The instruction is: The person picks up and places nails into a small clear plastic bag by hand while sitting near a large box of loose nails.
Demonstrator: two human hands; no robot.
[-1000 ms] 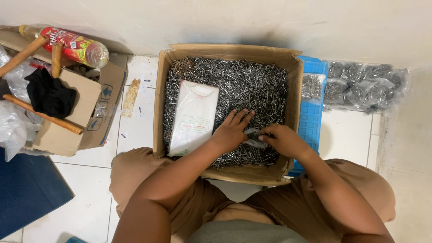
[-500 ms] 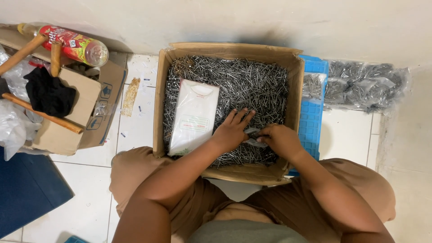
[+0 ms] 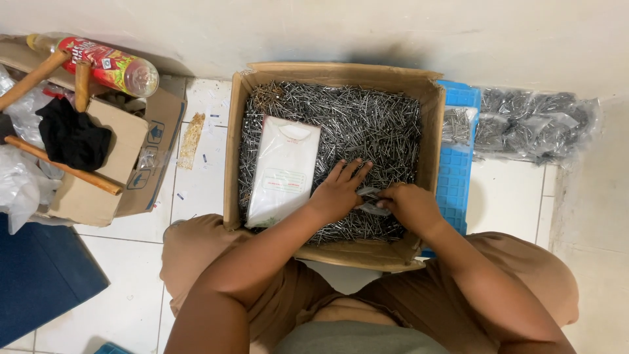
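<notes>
A cardboard box [image 3: 230, 157] full of loose steel nails [image 3: 367, 124] sits on the floor between my knees. A white plastic packet [image 3: 284, 172] lies flat on the nails at the left. My left hand [image 3: 339, 191] rests on the nail heap with its fingers spread, touching a small clear plastic bag [image 3: 371, 200]. My right hand [image 3: 409, 206] is closed on that bag's other side, low in the box near its front wall.
A blue plastic crate [image 3: 453, 177] stands against the box's right side, with clear bags of nails [image 3: 534, 124] beyond it. At the left are an open carton [image 3: 131, 177] with wooden handles, a black cloth [image 3: 71, 139] and a plastic bottle [image 3: 108, 64].
Both hands stay at the small bag; my left fingers have spread slightly and the bag has shifted a little. Nothing else has moved.
</notes>
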